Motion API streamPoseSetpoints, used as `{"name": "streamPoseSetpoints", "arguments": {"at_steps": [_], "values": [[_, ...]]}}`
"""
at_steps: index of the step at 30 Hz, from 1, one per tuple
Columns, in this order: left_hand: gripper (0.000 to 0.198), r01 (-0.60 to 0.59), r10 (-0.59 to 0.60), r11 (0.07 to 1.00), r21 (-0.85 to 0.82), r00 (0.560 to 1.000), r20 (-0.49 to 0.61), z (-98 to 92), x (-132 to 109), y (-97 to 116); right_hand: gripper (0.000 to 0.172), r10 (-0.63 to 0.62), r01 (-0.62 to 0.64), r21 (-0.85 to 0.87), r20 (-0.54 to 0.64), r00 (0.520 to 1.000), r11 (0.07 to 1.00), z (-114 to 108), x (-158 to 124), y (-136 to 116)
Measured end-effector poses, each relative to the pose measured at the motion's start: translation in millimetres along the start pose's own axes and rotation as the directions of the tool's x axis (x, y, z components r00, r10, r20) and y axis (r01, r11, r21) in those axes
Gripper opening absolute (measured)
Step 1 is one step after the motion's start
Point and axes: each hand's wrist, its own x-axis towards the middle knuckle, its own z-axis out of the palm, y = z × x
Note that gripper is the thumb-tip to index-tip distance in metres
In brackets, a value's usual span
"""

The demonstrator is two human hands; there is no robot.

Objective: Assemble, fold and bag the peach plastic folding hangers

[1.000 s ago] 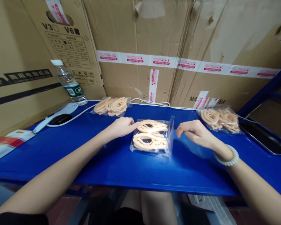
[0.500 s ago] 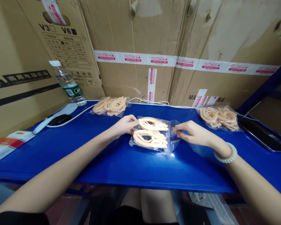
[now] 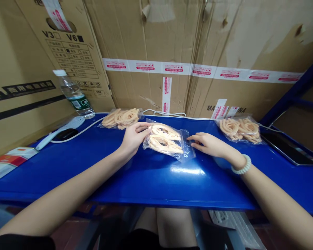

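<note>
Left fingers (image 3: 140, 127) grip clear bag (image 3: 185, 153) holding two peach clips (image 3: 162, 143).

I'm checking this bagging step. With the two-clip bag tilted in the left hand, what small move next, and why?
Probably fold the loose right end under with the right hand: the left hand holds the bag by its left edge, tilted off the table, and right fingertips touch that slack plastic.
</note>
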Motion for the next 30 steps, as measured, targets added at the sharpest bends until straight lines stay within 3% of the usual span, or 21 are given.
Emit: {"name": "streamPoseSetpoints", "arguments": {"at_steps": [7,11,15,17,22,25,28,30], "values": [[0.040,-0.054,0.017,0.966,0.254,0.989,0.147,16.7,-2,41,0.025,0.022,-0.014,0.036,-0.232,0.973,0.999,-1,3,2],[0.039,-0.197,0.107,0.899,0.391,0.965,0.240,29.9,-5,66,0.020,-0.020,0.062,0.142,-0.283,0.959,0.988,0,4,-4],[0.039,-0.378,0.244,0.747,0.547,0.921,0.302,38.4,-6,78,0.017,0.031,0.008,0.142,-0.274,0.961,0.990,8,7,-2],[0.041,-0.421,0.293,0.716,0.557,0.905,0.308,42.1,-5,83,0.019,0.047,-0.011,0.133,-0.276,0.960,0.991,12,8,0],[0.048,-0.338,0.224,0.824,0.454,0.931,0.288,53.5,-5,98,0.023,0.093,-0.045,0.171,-0.286,0.954,0.984,19,9,6],[0.048,-0.334,0.221,0.817,0.471,0.934,0.280,58.5,-1,104,0.030,0.120,-0.064,0.193,-0.299,0.947,0.979,24,10,9],[0.050,-0.402,0.262,0.761,0.510,0.909,0.325,59.5,7,104,0.037,0.118,-0.061,0.196,-0.298,0.947,0.979,30,10,12],[0.048,-0.482,0.318,0.721,0.499,0.869,0.379,58.3,15,102,0.041,0.116,-0.057,0.198,-0.300,0.947,0.978,34,11,15]]}}
